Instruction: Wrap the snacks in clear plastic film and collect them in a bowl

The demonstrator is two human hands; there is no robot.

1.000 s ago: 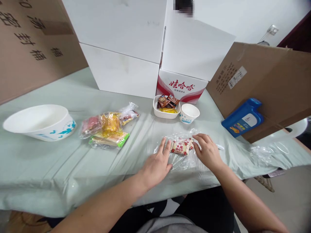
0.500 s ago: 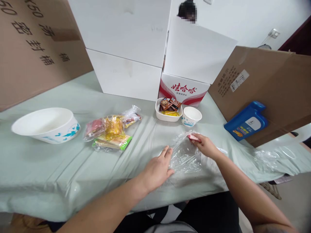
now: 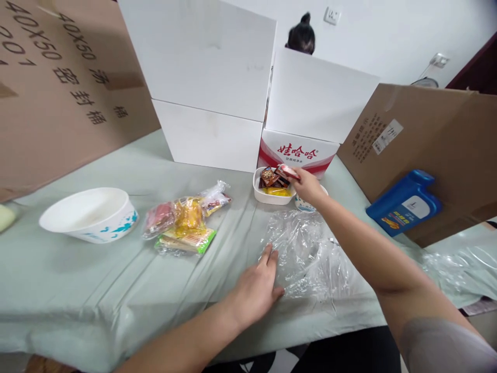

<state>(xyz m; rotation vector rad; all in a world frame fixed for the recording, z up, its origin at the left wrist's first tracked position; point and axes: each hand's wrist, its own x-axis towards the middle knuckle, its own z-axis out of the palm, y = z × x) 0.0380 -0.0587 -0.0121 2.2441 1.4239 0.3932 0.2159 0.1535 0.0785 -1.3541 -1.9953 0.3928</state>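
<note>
My right hand (image 3: 306, 185) pinches a small red-and-white packet (image 3: 289, 171) at the right side of a white tub (image 3: 273, 199). In that tub lie several brown wrapped packets (image 3: 268, 177) and a yellow one (image 3: 277, 191). Partly hidden behind my right hand is a small white paper cup (image 3: 304, 203). My left hand (image 3: 259, 286) rests with fingers stretched at the left edge of a crumpled clear plastic bag (image 3: 306, 254), which lies spread on the table.
Left of centre are wrapped foods (image 3: 190, 217) and a green-edged packet (image 3: 186, 242). A large white paper bowl (image 3: 93, 235) stands farther left. A blue bottle (image 3: 406, 202) leans on a cardboard box (image 3: 435, 150) at right. White boxes (image 3: 209, 134) line the back; a person's head (image 3: 302, 36) shows behind.
My right hand has moved up and away from the plastic bag to the tub, carrying the red-and-white packet. The bag lies flatter. My left hand stays by its edge. The view has tilted up.
</note>
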